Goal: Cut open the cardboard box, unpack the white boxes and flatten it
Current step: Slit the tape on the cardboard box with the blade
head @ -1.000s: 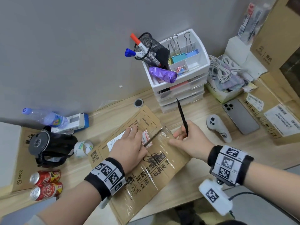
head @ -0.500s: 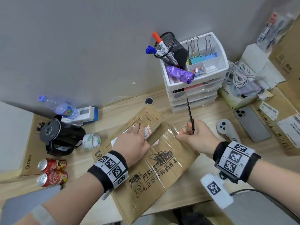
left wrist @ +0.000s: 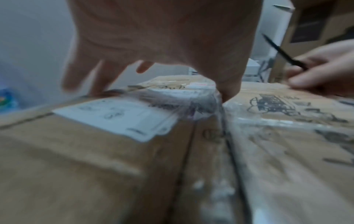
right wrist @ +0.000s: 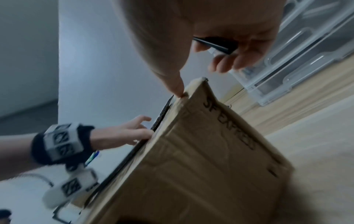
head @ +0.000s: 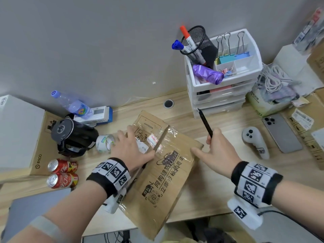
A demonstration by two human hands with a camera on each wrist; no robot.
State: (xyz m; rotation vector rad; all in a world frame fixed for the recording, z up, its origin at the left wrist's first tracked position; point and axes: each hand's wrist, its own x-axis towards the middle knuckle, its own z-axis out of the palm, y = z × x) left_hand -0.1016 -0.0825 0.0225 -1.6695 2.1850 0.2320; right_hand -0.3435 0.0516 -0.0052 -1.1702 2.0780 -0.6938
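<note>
The brown taped cardboard box [head: 166, 172] lies on the desk between my hands, its top seam slit and showing a dark gap. My left hand [head: 129, 148] rests on the left flap with fingers spread, and its thumb [left wrist: 226, 91] dips into the seam. My right hand [head: 217, 151] grips a thin black cutter [head: 205, 122] that points up and away. Its thumb [right wrist: 178, 89] touches the right flap's edge at the box [right wrist: 210, 151] corner. No white boxes inside show.
A white drawer unit [head: 219, 95] stands just behind the box. A white controller [head: 254, 141] and a phone [head: 280, 132] lie to the right. To the left are a tape roll [head: 105, 142], a black headset [head: 73, 134], two red cans [head: 61, 172] and a PICO box [head: 17, 130].
My right hand moved off the box top to its right edge, still holding the cutter. My left hand slid further along the left flap. The seam gap looks wider.
</note>
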